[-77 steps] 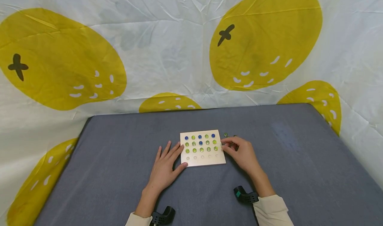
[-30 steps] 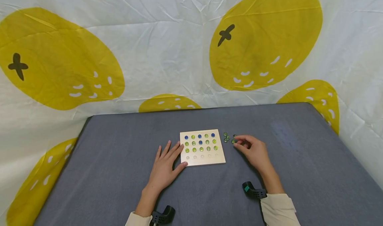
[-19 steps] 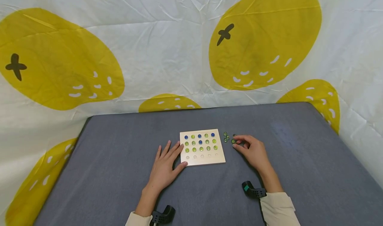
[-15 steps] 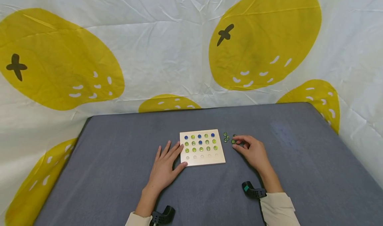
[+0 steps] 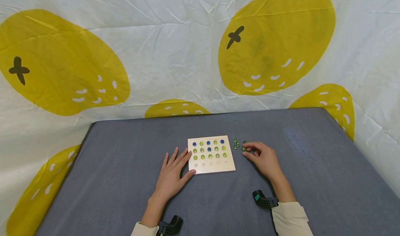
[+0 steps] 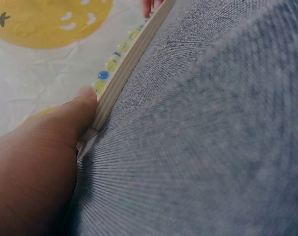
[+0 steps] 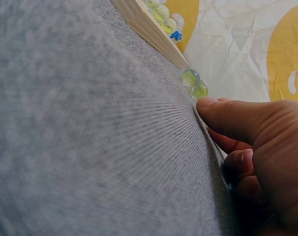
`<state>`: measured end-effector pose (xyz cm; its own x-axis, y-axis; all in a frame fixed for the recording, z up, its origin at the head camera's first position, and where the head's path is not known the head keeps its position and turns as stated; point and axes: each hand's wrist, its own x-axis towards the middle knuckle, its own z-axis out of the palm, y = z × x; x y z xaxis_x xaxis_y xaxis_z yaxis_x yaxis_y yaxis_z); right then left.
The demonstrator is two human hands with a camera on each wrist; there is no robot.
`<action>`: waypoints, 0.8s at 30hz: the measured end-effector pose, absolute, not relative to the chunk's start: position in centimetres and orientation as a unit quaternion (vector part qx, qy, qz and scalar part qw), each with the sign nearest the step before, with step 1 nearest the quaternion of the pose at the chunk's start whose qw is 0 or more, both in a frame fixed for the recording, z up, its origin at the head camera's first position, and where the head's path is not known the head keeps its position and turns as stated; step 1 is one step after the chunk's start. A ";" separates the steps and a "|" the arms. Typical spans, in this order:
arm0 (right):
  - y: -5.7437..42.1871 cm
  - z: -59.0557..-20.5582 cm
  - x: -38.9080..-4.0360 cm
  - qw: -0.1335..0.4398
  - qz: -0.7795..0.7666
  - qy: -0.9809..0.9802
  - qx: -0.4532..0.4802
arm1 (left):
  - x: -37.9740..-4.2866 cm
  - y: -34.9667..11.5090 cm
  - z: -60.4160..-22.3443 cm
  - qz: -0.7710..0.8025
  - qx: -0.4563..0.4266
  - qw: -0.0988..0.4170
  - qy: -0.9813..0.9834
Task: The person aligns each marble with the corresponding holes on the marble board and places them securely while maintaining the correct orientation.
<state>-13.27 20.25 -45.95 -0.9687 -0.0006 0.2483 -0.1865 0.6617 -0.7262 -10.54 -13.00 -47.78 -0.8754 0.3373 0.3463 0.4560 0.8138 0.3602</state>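
A pale wooden board lies on the cloth, with rows of round hollows. Green marbles and a few blue marbles sit in its three farther rows; the nearest row shows bare hollows. My left hand is spread at the board's left side, fingertips at the edge and thumb on the near corner. Right of the board, my right hand has thumb and index finger around a green marble on the table, its other fingers curled under. In the right wrist view the thumb partly hides that spot.
Several loose green marbles lie between the board and my right hand. A grey cloth covers the table. Behind it hangs a white sheet with yellow fruit shapes. Black wrist cameras sit on both wrists.
My right hand has moved right from the board's right edge to the loose marbles, then stayed there with only a slight shift left. My left hand has kept its place.
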 end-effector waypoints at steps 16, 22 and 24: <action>20.3 -46.1 -13.4 0.110 0.400 -0.909 0.045 | -10.5 -13.0 -47.9 -0.222 -0.214 0.139 -0.941; 20.3 -46.2 -13.4 0.102 0.401 -0.909 0.040 | -10.5 -13.0 -48.0 -0.221 -0.213 0.142 -0.941; 20.3 -46.3 -13.4 0.100 0.401 -0.910 0.038 | -10.6 -12.9 -48.0 -0.220 -0.213 0.142 -0.941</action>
<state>-13.37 20.26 -46.29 -0.9771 0.0108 0.2124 -0.1495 0.6756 -0.7219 -10.55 -12.94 -48.02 -0.8689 0.3389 0.3609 0.4637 0.8125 0.3533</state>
